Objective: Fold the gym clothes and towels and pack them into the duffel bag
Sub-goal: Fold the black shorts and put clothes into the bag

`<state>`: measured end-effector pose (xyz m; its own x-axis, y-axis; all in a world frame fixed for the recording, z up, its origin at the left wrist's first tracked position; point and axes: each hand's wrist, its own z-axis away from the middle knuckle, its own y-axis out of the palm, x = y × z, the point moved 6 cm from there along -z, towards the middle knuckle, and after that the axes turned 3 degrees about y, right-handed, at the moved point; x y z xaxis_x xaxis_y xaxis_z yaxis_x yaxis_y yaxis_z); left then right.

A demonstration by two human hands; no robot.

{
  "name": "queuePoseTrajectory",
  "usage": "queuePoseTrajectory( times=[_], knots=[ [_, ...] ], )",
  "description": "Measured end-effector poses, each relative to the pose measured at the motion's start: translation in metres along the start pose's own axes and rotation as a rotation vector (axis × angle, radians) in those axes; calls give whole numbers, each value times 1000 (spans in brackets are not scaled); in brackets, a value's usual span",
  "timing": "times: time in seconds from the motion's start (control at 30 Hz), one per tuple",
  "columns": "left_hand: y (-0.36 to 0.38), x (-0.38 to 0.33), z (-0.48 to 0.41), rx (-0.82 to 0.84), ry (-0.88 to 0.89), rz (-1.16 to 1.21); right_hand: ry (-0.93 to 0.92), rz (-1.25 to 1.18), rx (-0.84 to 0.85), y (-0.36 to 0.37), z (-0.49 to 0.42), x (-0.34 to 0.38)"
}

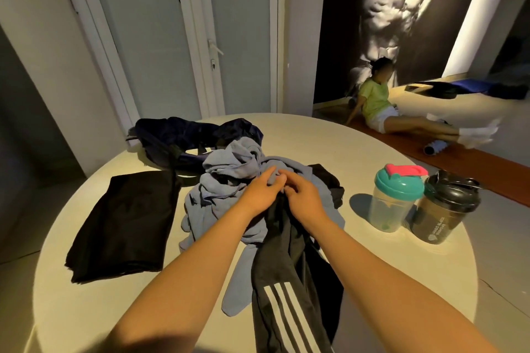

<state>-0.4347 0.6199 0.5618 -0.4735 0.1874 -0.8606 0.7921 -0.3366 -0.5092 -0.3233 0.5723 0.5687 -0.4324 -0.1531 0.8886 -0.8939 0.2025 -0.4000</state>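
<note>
cloth here is light, limp and tangled. a blue-grey cloth [223,180] lies crumpled in the middle of the round desk [372,281], and black striped trousers [281,281] lie over its near side, trailing toward the person. the left hand [262,190] and right hand [305,198] meet on top of the heap, fingers curled, each seeming to pinch a fold of the blue-grey cloth. nothing will keep its shape when lifted, so a hem or corner is likely the best hold, and the trousers may drag along. a folded black garment [126,223] lies flat on the left. the duffel bag [172,135] slumps at the far edge. a teal-lidded shaker [394,203] and a black-lidded shaker [447,209] stand on the right, near enough to knock over. the bare near-left part looks best for spreading.
</note>
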Motion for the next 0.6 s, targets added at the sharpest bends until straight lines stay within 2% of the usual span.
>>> queuePoseTrajectory(
  times=[0.03, 0.1, 0.13, 0.2, 0.3, 0.37, 0.4, 0.5, 0.6],
  knots=[
    [-1, 2, 1, -32, -4, 8, 3, 36, -1, 0, 2, -3],
    [-4, 7, 3, -112, -1, 8, 45, 308, -53, -1, 6, -15],
    [-6, 8, 5, -166, -3, 36, 118, 471, -66, -2, 10, -23],
    [-13, 8, 12, -306, -10, 126, 298, 634, -21, -1, 20, -41],
    [-46, 17, 19, -642, -24, 282, 343, 653, -2, -5, 30, -60],
    [-73, 25, 18, -771, -18, 438, 267, 502, -29, -10, 33, -66],
    [-81, 26, 13, -728, -11, 402, 235, 427, -31, -11, 34, -68],
    [-63, 22, 5, -302, -52, -81, 145, 317, -89, -11, 40, -64],
    [-33, 31, 14, -78, -120, -256, 57, 53, -279, -20, 53, -38]
  ],
)
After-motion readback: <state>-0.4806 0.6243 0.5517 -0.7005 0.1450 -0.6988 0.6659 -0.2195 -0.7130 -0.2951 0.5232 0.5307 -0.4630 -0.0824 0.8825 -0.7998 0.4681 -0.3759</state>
